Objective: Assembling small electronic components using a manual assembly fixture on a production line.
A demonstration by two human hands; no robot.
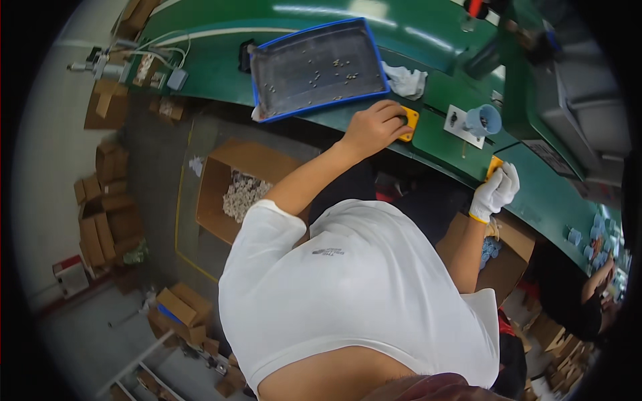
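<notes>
My bare left hand is at the bench edge, its bent fingers curled over a yellow box with round holes at its corners. My right hand, in a white glove with a yellow cuff, touches a second yellow box; its fingers are loosely stretched. A green machine base lies between the boxes. On it, a light-blue cup-shaped part stands on a white plate with small dark fittings. What lies under my left fingertips is hidden.
Left of the machine lies a blue-rimmed tray with scattered small pieces, beside a crumpled white cloth. Below the bench, one carton contains pale small parts and another blue parts. A co-worker's arm is at far right.
</notes>
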